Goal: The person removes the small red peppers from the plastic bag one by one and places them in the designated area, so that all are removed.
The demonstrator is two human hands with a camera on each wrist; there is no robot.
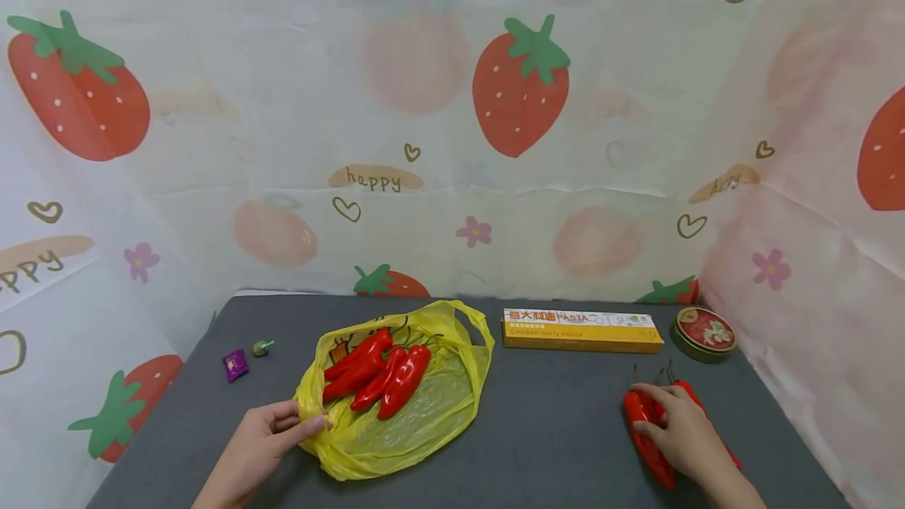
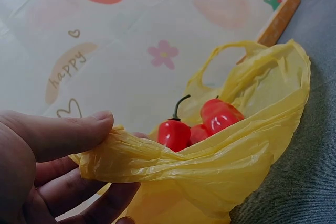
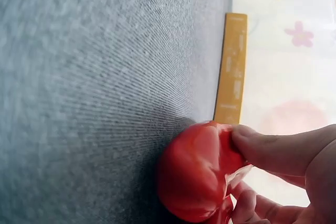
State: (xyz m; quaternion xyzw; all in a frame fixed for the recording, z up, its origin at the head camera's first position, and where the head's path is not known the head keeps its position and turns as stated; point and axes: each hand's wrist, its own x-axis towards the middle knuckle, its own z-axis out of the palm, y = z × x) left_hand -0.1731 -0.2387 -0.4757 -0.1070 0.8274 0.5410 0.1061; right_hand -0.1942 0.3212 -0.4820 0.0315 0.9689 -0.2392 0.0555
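Observation:
A yellow plastic bag (image 1: 438, 415) lies open on the table with several red peppers (image 1: 404, 383) inside it. My left hand (image 1: 265, 442) pinches the bag's near left rim between thumb and fingers, and the left wrist view shows the gathered plastic (image 2: 136, 156) in that grip. Over at the right, my right hand (image 1: 682, 426) grips a red pepper (image 1: 652, 446) with thumb and fingers. More red pepper (image 1: 696, 397) shows beside and under this hand, partly covered by it. In the right wrist view the thumb presses the side of the glossy pepper (image 3: 191, 174).
A yellow pasta box (image 1: 583, 332) lies along the back of the grey table (image 1: 551, 430). Beside it stands a round tin (image 1: 705, 334) at the back right corner. A purple wrapped packet (image 1: 236, 365) and a small green item (image 1: 262, 348) lie left of the bag.

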